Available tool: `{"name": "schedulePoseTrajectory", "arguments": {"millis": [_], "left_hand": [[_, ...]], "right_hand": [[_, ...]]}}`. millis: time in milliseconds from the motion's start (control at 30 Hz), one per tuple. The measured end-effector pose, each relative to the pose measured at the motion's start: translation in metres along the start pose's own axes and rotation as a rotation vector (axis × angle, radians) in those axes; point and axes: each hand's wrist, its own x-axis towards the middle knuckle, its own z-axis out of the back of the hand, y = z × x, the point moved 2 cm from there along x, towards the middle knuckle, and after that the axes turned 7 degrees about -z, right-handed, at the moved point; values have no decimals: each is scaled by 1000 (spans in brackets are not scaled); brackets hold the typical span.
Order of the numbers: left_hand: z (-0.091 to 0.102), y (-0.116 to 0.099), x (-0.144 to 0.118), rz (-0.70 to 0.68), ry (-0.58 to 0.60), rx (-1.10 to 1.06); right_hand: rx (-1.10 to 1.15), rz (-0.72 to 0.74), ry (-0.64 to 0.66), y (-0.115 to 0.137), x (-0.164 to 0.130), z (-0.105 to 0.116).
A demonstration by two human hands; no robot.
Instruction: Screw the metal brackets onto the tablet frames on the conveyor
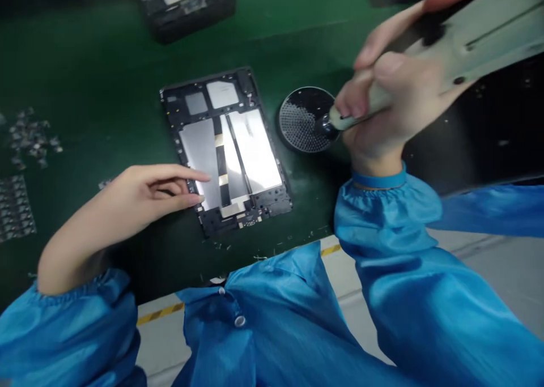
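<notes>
- Tablet chassis (225, 149), back off and face down, lies flat on the green bench (85, 81) at centre, its silver battery cells and black frame showing.
- Left hand (144, 197) rests nearly flat on the chassis's near-left edge, fingers extended, gripping nothing, steadying it.
- Right hand (382, 109) is closed around an electric screwdriver (425, 58), whose tip dips into the round screw tray (306, 118) just right of the chassis.
- Judged step: picking up a screw on the bit.
- Next move calls for carrying the bit left to a frame hole and keeping it upright.
</notes>
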Motion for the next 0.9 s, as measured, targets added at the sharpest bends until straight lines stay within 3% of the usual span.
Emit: {"name": "schedulePoseTrajectory", "arguments": {"millis": [100,267,400,700,900], "left_hand": [[-3,5,-3,40,-25,-38],[-8,4,-9,87,-54,-58],[-8,6,-9,65,-74,-35],[-7,13,-8,28,-60,-17],[-5,13,5,-54,-3,-80]], "right_hand": [[68,74,17,2,1,-9],[170,151,1,0,5,-3],[137,130,52,-6,8,-1],[28,123,16,-7,5,-7],[12,65,56,-15,10,-1]]}}
